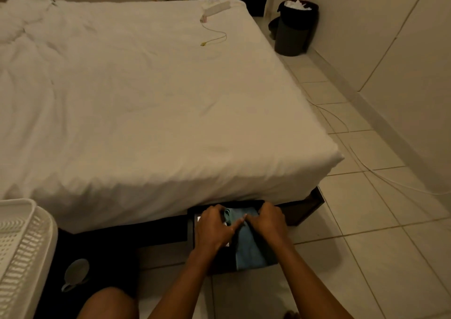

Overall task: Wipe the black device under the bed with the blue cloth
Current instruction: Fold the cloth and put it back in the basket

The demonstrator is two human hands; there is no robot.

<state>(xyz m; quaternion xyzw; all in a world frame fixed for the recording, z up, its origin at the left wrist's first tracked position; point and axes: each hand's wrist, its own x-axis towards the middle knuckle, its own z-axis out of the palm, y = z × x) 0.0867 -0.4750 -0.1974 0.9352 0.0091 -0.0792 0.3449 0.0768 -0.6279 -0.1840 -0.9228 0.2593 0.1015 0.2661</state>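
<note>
A flat black device (192, 231) lies on the floor, half under the foot of the bed (146, 113). A blue cloth (249, 248) is draped over its right part and bunched near the bed's edge. My left hand (213, 226) rests on the device with fingers pinching the bunched cloth. My right hand (269, 221) grips the cloth's upper right edge. Much of the device is hidden by both hands and the cloth.
A white slatted basket (22, 245) stands at the lower left. A mask (75, 273) lies on a dark patch beside my knee (109, 304). A black bin (292, 26) stands by the far wall. A white cable (366, 165) runs across the tiled floor on the right.
</note>
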